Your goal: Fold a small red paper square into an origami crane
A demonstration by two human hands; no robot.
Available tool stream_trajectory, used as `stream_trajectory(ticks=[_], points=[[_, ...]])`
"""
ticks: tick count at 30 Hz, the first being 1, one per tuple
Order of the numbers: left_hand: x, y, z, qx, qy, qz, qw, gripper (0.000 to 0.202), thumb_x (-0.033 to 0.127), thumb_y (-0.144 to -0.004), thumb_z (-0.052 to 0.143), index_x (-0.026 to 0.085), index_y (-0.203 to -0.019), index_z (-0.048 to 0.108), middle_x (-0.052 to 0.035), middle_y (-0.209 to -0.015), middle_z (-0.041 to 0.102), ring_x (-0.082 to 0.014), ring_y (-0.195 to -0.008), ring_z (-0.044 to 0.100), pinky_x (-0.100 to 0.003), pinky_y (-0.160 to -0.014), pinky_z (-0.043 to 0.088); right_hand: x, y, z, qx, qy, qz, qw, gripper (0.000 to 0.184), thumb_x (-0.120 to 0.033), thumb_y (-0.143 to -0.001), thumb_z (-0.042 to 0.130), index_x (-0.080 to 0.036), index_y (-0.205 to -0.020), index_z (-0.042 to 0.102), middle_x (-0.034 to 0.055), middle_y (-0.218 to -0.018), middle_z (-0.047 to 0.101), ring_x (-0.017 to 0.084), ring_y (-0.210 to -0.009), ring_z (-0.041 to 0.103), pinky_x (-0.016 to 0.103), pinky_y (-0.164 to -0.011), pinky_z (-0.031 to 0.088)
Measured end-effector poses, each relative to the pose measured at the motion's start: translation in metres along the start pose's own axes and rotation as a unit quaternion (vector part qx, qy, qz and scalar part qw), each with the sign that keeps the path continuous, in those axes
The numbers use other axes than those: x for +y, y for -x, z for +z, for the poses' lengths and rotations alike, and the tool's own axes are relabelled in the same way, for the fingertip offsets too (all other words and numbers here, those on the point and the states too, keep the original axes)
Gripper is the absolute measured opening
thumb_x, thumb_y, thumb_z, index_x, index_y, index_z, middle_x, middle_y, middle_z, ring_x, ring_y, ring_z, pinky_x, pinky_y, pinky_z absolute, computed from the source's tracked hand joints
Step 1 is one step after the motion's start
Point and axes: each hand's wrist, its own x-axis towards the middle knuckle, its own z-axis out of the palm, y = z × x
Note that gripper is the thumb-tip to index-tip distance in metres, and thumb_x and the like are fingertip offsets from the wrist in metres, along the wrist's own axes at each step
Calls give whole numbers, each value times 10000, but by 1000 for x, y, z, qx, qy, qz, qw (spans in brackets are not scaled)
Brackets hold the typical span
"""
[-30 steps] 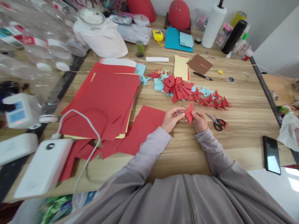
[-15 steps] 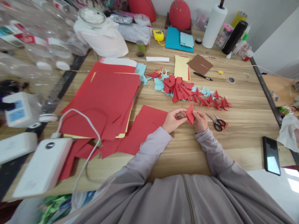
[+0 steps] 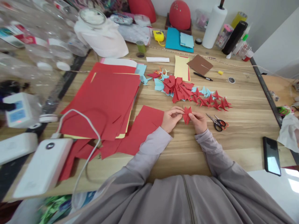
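A small folded red paper piece (image 3: 187, 114) sits between both my hands just above the wooden table (image 3: 245, 130). My left hand (image 3: 171, 119) pinches its left side with curled fingers. My right hand (image 3: 199, 121) pinches its right side, thumb on top. Behind the hands lies a pile of folded red and light-blue paper shapes (image 3: 178, 87), trailing right into a row of small red and blue folded figures (image 3: 211, 100). A loose red sheet (image 3: 142, 127) lies under my left wrist.
A stack of red paper sheets (image 3: 105, 99) covers the left half. Scissors (image 3: 217, 122) lie right of my right hand, a black phone (image 3: 271, 155) near the right edge. Yellow sheets (image 3: 181, 67), brown card (image 3: 199, 64), a pen (image 3: 202, 76), a paper-towel roll (image 3: 213, 25) and a white charger (image 3: 44, 166) stand around.
The red piece stood tall and pointed between my fingers; now it is pressed down into a shorter, wider shape. Both hands stayed in place.
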Motion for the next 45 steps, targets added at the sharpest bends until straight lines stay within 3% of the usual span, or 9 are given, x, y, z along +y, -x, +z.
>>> stream_trajectory(ticks=[3, 8, 11, 17, 21, 25, 33, 45], points=[[-2, 0, 3, -5, 52, -22, 998, 159, 227, -608, 760, 167, -739, 693, -57, -936, 654, -174, -909, 631, -342, -853, 492, -3, 3, 4, 17, -11, -54, 998, 180, -374, -617, 791, -227, -705, 736, 13, -763, 708, 148, -722, 622, 328, -750, 514], [-5, 0, 7, -4, 73, -115, 991, 489, 239, -513, 843, 152, -946, 633, -41, -845, 698, -155, -800, 658, -330, -803, 521, -6, 5, 6, 27, -33, -46, 998, 308, -333, -565, 826, -229, -835, 722, -23, -665, 667, 116, -600, 588, 293, -630, 507], [-5, 0, 6, 9, 54, -137, 989, 489, 268, -508, 851, 148, -928, 630, -28, -773, 706, -143, -726, 660, -304, -744, 528, -10, 5, 6, 35, -24, -43, 998, 412, -327, -540, 834, -236, -921, 704, -43, -612, 643, 111, -564, 578, 276, -584, 494], [-6, 0, 3, 23, 61, -162, 985, 449, 301, -498, 854, 148, -869, 653, -8, -672, 703, -130, -603, 643, -294, -664, 535, -14, 5, 8, 40, -28, -23, 999, 408, -377, -505, 844, -236, -864, 709, -32, -617, 671, 124, -569, 599, 286, -591, 510], [-7, -1, 2, 27, 56, -163, 985, 412, 305, -495, 856, 136, -820, 667, 1, -627, 687, -118, -566, 622, -278, -632, 526, -13, 5, 7, 25, 3, -11, 1000, 326, -499, -545, 797, -212, -666, 698, -7, -603, 672, 128, -562, 583, 288, -570, 493], [-7, -1, 2, 23, 54, -165, 985, 411, 289, -481, 858, 135, -812, 671, 14, -591, 670, -104, -541, 600, -259, -600, 513, -11, 5, 4, 13, 35, -17, 999, 361, -526, -571, 778, -197, -527, 634, -12, -501, 605, 102, -474, 497, 268, -492, 420], [-6, 1, 4, 17, 64, -169, 983, 414, 291, -518, 842, 141, -863, 668, -5, -671, 696, -116, -608, 629, -272, -642, 529, -10, 5, 5, 22, 26, -18, 999, 396, -542, -546, 787, -196, -532, 593, -26, -492, 578, 95, -474, 470, 255, -486, 411], [-6, 1, 5, 1, 34, -142, 989, 366, 281, -533, 834, 147, -843, 693, 23, -591, 634, -89, -551, 569, -242, -584, 480, -11, 3, 3, -10, 19, -8, 1000, 388, -533, -574, 779, -194, -556, 591, -36, -495, 570, 83, -460, 458, 248, -488, 395]])
